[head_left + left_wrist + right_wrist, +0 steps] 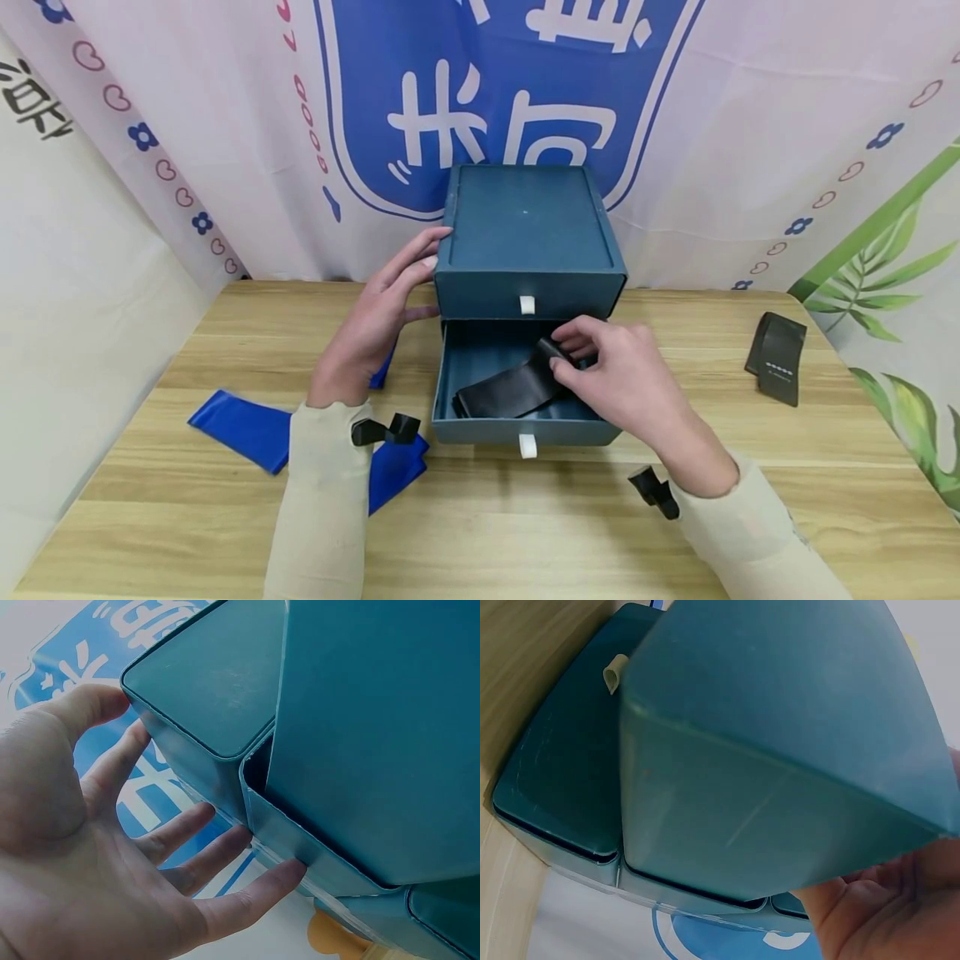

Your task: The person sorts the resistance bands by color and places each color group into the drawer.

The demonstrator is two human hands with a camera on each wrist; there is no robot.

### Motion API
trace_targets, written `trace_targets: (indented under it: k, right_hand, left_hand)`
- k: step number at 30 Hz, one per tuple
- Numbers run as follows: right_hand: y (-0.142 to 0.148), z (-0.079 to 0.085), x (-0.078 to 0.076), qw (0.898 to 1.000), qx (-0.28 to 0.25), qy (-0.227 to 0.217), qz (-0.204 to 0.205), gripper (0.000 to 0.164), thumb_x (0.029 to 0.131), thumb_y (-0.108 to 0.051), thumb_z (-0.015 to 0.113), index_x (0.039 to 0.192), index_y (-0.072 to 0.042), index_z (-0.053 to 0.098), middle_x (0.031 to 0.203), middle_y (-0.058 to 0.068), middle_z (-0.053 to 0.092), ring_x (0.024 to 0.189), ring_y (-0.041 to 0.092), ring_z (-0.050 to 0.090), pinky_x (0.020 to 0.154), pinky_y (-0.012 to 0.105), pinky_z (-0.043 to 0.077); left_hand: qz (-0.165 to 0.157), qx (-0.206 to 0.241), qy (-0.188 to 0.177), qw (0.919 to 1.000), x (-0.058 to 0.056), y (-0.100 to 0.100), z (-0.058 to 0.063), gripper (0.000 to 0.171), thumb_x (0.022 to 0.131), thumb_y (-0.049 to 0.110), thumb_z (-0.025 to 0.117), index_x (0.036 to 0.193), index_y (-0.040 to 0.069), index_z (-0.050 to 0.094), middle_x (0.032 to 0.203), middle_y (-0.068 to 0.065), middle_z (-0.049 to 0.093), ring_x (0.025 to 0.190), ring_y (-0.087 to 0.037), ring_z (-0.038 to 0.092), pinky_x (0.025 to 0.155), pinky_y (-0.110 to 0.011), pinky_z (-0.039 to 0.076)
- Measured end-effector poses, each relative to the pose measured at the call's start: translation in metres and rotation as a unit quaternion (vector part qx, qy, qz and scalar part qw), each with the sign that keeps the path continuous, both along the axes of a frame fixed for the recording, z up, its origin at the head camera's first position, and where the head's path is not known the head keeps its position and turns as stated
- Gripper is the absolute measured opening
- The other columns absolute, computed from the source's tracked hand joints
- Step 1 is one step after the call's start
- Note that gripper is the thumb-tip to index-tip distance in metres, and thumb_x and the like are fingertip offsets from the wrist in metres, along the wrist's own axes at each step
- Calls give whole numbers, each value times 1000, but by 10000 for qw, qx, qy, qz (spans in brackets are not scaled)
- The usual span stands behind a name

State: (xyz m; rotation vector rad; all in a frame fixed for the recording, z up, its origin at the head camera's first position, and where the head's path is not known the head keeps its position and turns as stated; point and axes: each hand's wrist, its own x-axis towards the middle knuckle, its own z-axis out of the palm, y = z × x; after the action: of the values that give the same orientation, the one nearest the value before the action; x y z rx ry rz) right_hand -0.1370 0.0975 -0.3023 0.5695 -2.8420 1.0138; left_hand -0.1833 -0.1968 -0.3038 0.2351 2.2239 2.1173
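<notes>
A dark teal drawer box (531,217) stands against the back curtain, and one lower drawer (480,432) is pulled out. Inside that drawer lies a flat, folded black resistance band (506,390). My right hand (626,375) reaches over the drawer's right side and pinches the band's upper end between thumb and fingers. The right wrist view shows mostly the drawer's outside, with the band hidden. My left hand (375,321) rests with spread, extended fingers against the box's left side, its fingertips (135,735) touching near the front corner.
Blue bands (243,429) lie on the wooden table (517,533) at the left, partly behind my left sleeve. Another black band (780,358) with small print lies at the far right. A printed curtain (712,167) hangs close behind the box.
</notes>
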Motion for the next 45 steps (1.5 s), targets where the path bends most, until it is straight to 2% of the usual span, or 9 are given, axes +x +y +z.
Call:
trace_targets:
  k: [13,19,23,26,31,34,37,41,45]
  right_hand:
    - [5,1,3,9990,-413,130,-67,20,97,-11,78,116,-6,78,109,11,83,100,28,81,82,46,67]
    - [11,3,7,9977,-599,285,-112,18,97,-11,78,115,-9,79,109,8,83,99,24,80,80,39,67]
    - [19,0,9,9943,-897,552,-140,17,95,-7,79,112,-9,80,106,6,83,95,19,80,76,23,64]
    - [27,-5,12,9877,-1254,928,-130,16,93,-1,80,107,-9,81,101,5,83,89,9,78,74,13,60]
    - [41,-14,12,9730,-1651,1611,-108,17,90,3,81,103,-8,82,96,6,83,83,-10,72,75,10,59]
    - [52,-19,11,9667,-1731,1876,-181,16,90,3,81,102,-7,83,95,8,83,85,-13,70,76,8,57]
    - [67,-25,9,9652,-1655,1995,-355,16,90,2,82,102,-8,83,95,4,83,87,-15,69,76,7,56]
    - [92,-35,4,9700,-1467,1782,-760,14,91,-2,83,104,-10,83,96,-20,78,86,-17,69,75,5,55]
    - [126,-45,-4,9799,-1207,859,-1339,18,98,-18,80,114,-11,80,97,-37,68,88,-18,66,75,3,52]
  left_hand:
    - [15,-32,-32,10000,-1,-1,0,45,115,42,47,160,42,49,172,5,36,151,-30,39,118,-70,41]
    - [29,-24,-48,10000,0,-2,-1,45,114,43,47,160,42,49,172,5,36,151,-30,39,118,-70,42]
    - [40,-26,-57,10000,0,-2,-1,45,114,43,47,159,42,49,171,7,37,150,-30,40,117,-69,42]
    - [30,-38,-74,10000,0,-1,0,44,114,43,47,159,43,50,172,8,37,150,-29,40,118,-69,42]
    - [47,-55,-62,10000,-1,-1,1,44,115,41,46,159,43,49,172,6,36,151,-30,39,118,-69,42]
    - [56,-48,-50,10000,0,-1,1,44,115,41,46,159,42,49,172,6,36,151,-30,39,118,-70,42]
    - [32,-50,-57,10000,0,0,0,45,115,42,47,159,42,49,172,8,37,150,-29,40,118,-69,42]
    - [28,-48,-59,10000,0,0,0,45,114,43,47,159,42,49,172,9,37,150,-29,40,117,-69,42]
    - [44,-31,-46,10000,0,0,0,45,114,43,47,159,42,49,172,7,37,150,-30,39,117,-70,42]
